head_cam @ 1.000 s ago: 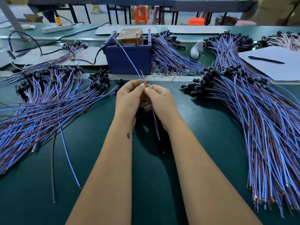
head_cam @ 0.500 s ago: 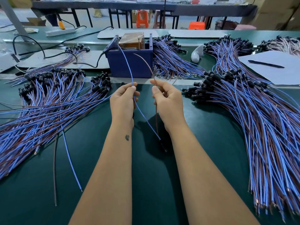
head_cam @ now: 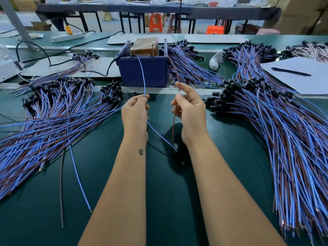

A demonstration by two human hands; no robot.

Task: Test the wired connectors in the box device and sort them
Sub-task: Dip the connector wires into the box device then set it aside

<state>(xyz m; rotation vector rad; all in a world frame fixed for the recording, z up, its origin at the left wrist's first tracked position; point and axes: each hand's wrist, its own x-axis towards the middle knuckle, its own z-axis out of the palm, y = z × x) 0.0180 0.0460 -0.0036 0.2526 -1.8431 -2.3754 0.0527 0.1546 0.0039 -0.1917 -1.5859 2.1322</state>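
Two hands at work over a green counter [head_cam: 110, 183]. Left hand [head_cam: 135, 112]: fingers curled, pinching a blue wire [head_cam: 142, 77] whose far end rises to the top of the blue box device [head_cam: 143, 70]. Right hand [head_cam: 190, 110]: fingers pinching a brown wire [head_cam: 173, 128] whose far end arcs toward the box's right edge. Both wires run down to one black connector [head_cam: 178, 158] lying on the counter between the forearms. Left pile of wired connectors [head_cam: 53, 110] and right pile [head_cam: 276, 118] flank the hands. Pen [head_cam: 291, 71] on white sheet [head_cam: 301, 80], far right.
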